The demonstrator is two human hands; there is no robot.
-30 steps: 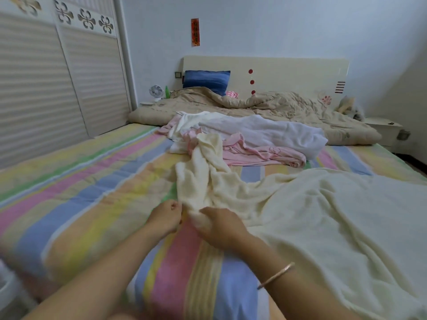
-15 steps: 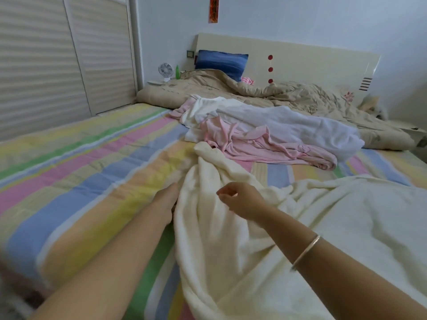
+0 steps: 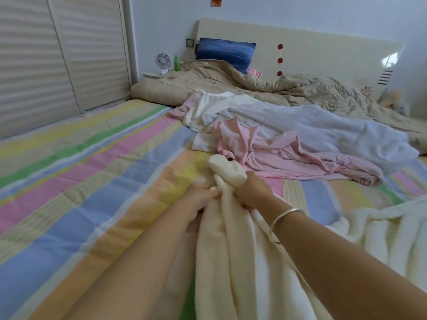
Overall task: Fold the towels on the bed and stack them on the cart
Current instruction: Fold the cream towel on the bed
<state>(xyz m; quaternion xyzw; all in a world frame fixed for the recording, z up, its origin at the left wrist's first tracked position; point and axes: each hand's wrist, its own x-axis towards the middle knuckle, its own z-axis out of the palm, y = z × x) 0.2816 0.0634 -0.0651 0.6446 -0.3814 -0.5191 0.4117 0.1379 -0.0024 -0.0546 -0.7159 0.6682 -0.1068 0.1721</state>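
Note:
A cream towel [image 3: 231, 262] lies bunched along the striped bedspread [image 3: 69, 192], running from the lower middle out to the right. My right hand [image 3: 253, 192] grips its gathered far end, which sticks up past the fingers. My left hand [image 3: 198, 199] holds the same bunch from the left, right beside the right hand. Beyond them lies a pile with a pink towel [image 3: 277, 155] in front and a white towel [image 3: 312, 125] behind. No cart is in view.
A tan quilt [image 3: 254, 88] and blue pillow [image 3: 225, 54] lie against the headboard [image 3: 323, 47]. A small fan [image 3: 163, 62] and green bottle [image 3: 176, 63] stand at the far left corner. Wardrobe doors [image 3: 57, 54] line the left side.
Both hands moved forward along the cream towel and closed on its far end, which is now gathered into a bunch. The view tilted down and closer.

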